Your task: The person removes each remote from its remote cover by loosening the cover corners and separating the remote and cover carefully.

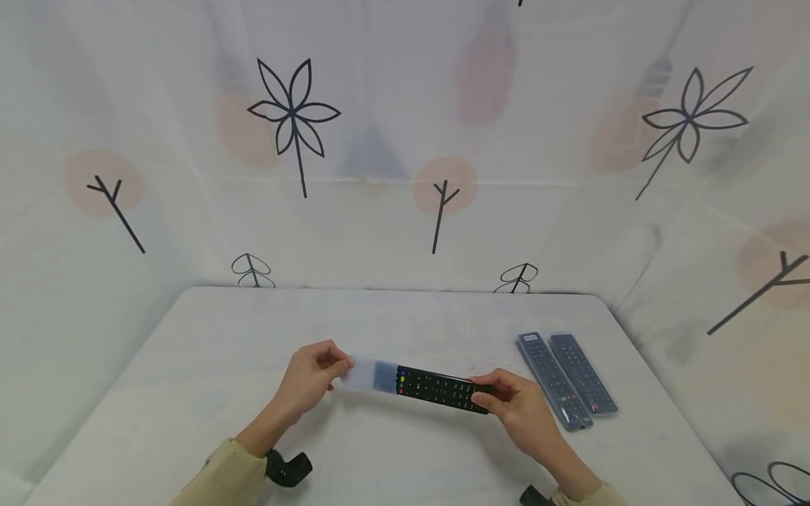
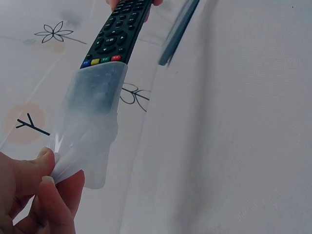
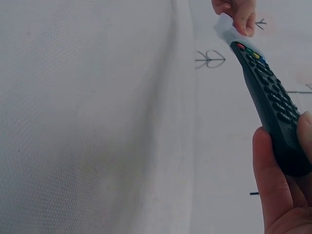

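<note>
A black remote control (image 1: 436,388) with several coloured buttons is held over the table, one end inside a translucent protective sleeve (image 2: 92,122). My right hand (image 1: 520,411) grips the bare end of the remote, thumb on the button side. At the other side my left hand (image 1: 311,376) pinches the loose end of the sleeve between thumb and fingers. In the left wrist view the sleeve reaches up to the coloured buttons and its free part looks creased. The right wrist view shows the remote (image 3: 270,92) from its edge, with the left hand (image 3: 238,14) beyond it.
Two remotes in translucent covers, a longer one (image 1: 553,379) and a shorter one (image 1: 583,372), lie side by side on the right of the white table (image 1: 209,393). Behind the table hangs a white cloth (image 1: 380,232) printed with plants.
</note>
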{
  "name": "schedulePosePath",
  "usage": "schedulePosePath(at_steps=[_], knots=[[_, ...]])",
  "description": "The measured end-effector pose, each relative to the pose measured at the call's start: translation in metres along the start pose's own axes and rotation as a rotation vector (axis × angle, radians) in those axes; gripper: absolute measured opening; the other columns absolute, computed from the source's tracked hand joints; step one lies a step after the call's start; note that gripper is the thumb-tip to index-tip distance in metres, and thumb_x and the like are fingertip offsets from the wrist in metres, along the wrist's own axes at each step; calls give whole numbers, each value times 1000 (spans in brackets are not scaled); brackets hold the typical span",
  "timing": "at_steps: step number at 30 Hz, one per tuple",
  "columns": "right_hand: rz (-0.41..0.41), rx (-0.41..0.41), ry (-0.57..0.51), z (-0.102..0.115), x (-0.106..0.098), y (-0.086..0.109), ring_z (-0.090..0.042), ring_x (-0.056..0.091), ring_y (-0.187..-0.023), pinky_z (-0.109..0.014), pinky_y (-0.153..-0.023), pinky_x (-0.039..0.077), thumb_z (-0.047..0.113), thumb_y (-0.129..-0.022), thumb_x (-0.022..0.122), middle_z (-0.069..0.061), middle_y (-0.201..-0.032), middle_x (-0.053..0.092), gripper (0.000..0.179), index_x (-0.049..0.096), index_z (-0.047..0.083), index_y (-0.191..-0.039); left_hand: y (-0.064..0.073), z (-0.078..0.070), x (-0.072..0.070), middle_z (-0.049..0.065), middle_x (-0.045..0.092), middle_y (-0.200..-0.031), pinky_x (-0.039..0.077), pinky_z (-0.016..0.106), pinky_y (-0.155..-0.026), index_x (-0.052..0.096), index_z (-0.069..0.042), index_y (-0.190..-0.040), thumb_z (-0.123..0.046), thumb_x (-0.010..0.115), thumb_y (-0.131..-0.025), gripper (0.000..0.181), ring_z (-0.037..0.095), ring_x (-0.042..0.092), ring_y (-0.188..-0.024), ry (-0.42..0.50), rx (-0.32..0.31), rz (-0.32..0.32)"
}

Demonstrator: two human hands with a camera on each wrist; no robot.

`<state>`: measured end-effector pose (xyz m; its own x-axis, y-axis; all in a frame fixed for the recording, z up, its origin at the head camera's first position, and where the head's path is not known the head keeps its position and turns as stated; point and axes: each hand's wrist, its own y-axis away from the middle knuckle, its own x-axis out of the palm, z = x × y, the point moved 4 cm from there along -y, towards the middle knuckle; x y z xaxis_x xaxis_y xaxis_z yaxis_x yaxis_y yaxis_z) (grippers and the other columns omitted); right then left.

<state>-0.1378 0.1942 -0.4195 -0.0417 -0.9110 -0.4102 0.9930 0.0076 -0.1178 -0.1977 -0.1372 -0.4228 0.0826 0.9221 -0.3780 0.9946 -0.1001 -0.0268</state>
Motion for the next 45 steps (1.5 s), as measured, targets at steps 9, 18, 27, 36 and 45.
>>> schedulePosePath(at_steps=[9,18,27,36,45], knots=[[-5,36,-28,0,1,0,-17,69,-81,-26,-70,57,-6,-81,76,-6,-96,73,25,72,7,-102,-1,0,7,-1,67,-81,54,34,-59,70,-11,-90,-11,76,-88,6,17,60,-72,-47,67,-17],[-67,148,-76,-7,-3,0,-20,68,-87,-28,-72,57,-2,-86,74,-10,-105,71,23,71,5,-108,6,-6,14,-3,62,-94,52,31,-60,62,-18,-108,-24,88,-77,40,13,64,-83,-101,101,22],[-63,195,-168,-13,-5,-1,-24,69,-93,-31,-72,58,-1,-88,72,-15,-109,70,26,68,0,-113,13,-11,25,-9,59,-89,51,27,-60,59,-19,-111,-21,89,-75,47,6,63,-76,-203,219,-30],[-65,223,-182,-10,-1,-3,-25,69,-91,-32,-71,59,-3,-88,71,-15,-108,69,26,67,-1,-114,22,-29,32,-9,60,-87,51,21,-61,63,-14,-109,-14,90,-74,44,4,60,-74,-402,423,-197],[-37,253,-165,-12,-1,-1,-24,69,-89,-32,-69,59,-3,-88,72,-14,-105,70,25,68,-1,-112,22,-27,31,-10,52,-78,49,18,-57,71,-12,-101,7,76,-76,32,13,57,-68,-430,557,-119]])
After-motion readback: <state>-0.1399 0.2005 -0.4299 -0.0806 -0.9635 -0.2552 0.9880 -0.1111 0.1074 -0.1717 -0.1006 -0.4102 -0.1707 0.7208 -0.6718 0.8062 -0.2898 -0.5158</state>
